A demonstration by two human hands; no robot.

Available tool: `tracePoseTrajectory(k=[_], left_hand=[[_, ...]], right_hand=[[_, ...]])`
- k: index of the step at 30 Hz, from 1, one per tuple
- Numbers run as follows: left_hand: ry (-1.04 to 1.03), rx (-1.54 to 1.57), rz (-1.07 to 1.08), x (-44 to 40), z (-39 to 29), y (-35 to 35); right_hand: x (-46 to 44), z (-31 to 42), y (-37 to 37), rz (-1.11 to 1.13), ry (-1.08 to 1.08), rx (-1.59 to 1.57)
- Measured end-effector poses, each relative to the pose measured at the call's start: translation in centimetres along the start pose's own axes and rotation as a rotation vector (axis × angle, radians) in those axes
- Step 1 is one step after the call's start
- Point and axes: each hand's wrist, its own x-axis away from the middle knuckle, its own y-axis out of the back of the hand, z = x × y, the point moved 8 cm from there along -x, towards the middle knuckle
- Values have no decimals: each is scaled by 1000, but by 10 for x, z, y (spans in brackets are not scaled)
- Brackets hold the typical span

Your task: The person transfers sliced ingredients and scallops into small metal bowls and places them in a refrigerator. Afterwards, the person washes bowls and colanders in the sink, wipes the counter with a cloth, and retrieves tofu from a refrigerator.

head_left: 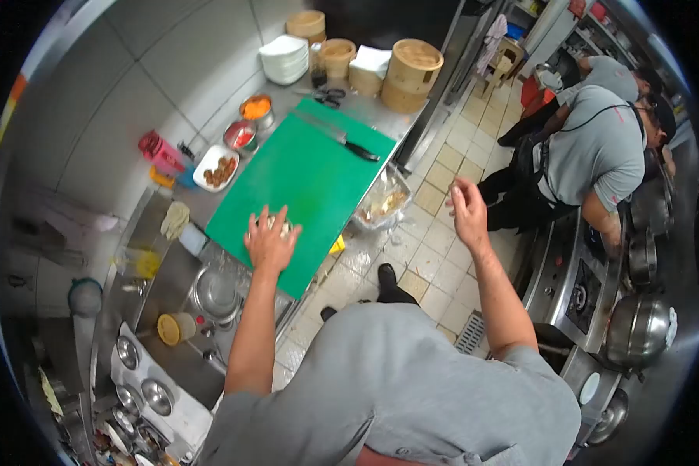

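My left hand [270,239] rests palm down near the close end of a green cutting board [307,167]. Its fingers are spread over a few small pale food pieces [285,228], mostly hidden under the palm. A knife [348,145] with a black handle lies across the board's far part, beyond both hands. Raised in the air right of the board, my right hand [467,208] holds nothing that I can see; its fingers are loosely bent and partly apart.
Along the wall stand a white dish of brown food [215,169], metal bowls of red [241,137] and orange pieces [256,109], scissors [330,95] and bamboo steamers [412,74]. A sink [218,293] lies left. Co-workers [594,144] stand by the stove [582,295].
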Motion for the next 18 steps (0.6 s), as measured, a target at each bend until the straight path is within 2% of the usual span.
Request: tracePoseTrajectory(k=[2, 6, 9, 11, 12, 14, 16, 18], left_hand=[[-18, -2, 17, 5, -13, 9], [-76, 28, -166, 2, -21, 14], [-50, -32, -125, -6, -32, 8], [148, -85, 50, -15, -40, -3], [167, -112, 59, -17, -48, -6], [405, -115, -5, -20, -49, -14], [478, -184, -9, -19, -76, -15], [538, -249, -37, -23, -115, -16]], right_hand=[[-64, 12, 27, -37, 103, -24], [-229, 51, 80, -102, 375, -86], [-376, 78, 118, -254, 509, 198], [-458, 94, 129, -304, 588, 249], [-492, 92, 128, -245, 561, 284], [-533, 84, 125, -172, 537, 295], [-540, 85, 119, -197, 629, 510], [-553, 86, 125, -151, 682, 468]])
